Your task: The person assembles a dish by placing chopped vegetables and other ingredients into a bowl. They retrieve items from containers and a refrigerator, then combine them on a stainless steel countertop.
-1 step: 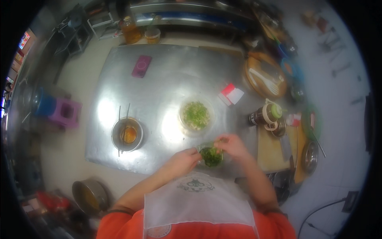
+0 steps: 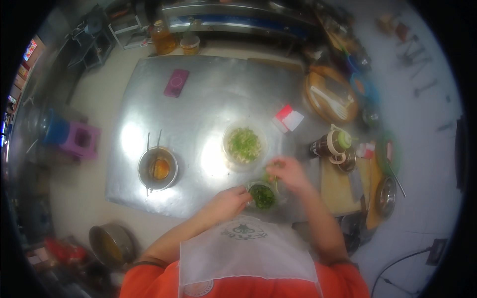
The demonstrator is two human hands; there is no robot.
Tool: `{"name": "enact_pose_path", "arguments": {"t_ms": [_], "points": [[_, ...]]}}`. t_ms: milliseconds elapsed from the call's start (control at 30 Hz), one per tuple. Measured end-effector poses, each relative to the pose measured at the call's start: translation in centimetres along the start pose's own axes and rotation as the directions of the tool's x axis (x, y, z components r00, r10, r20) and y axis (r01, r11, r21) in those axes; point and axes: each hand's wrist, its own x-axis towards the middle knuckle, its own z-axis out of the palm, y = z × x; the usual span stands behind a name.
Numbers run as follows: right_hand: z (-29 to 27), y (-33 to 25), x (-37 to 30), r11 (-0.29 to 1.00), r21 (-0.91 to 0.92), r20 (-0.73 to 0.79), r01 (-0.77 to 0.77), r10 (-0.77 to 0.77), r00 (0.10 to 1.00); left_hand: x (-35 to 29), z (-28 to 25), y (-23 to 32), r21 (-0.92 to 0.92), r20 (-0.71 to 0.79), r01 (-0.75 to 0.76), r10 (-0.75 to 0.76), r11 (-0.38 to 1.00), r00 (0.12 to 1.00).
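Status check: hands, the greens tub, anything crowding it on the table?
Left hand steadies small greens tub. Right hand pinches greens above it. Bigger greens bowl just beyond, apart. Metal bowl with chopsticks well left.

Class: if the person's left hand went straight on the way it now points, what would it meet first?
Probably the small container of dark greens: the left hand points right at it, already at its rim. Depth is unclear.

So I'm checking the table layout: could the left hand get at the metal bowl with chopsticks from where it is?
Probably yes. The left hand rests by the small herb cup, and only bare table lies between it and the metal bowl.
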Motion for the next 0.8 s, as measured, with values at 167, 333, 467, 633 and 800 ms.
{"name": "enact_pose_path", "arguments": {"t_ms": [167, 333, 467, 633, 800], "points": [[0.7, -0.9, 8.3, 0.860, -0.410, -0.163, 0.303, -0.396, 0.904, -0.1, 0.8, -1.3, 0.031, 0.090, -0.021, 0.018, 0.999, 0.996], [1.6, -0.7, 11.9, 0.923, -0.374, -0.181, 0.092, -0.170, 0.969, -0.6, 0.7, -2.2, 0.017, 0.091, -0.017, 0.016, 1.000, 0.996], [2.2, 2.0, 12.1, 0.963, -0.209, -0.045, 0.173, -0.186, 0.982, -0.8, 0.3, -2.9, -0.084, 0.085, 0.011, -0.004, 0.996, 0.996], [3.1, 0.8, 11.1, 0.921, -0.316, -0.030, 0.230, -0.252, 0.967, 0.3, -1.1, -3.0, -0.319, 0.098, 0.167, -0.143, 0.933, 0.985], [3.8, -4.6, 8.2, 0.923, -0.182, -0.282, 0.337, -0.378, 0.882, 1.3, 0.3, -6.7, -0.544, 0.093, 0.378, -0.394, 0.749, 0.914]]}}
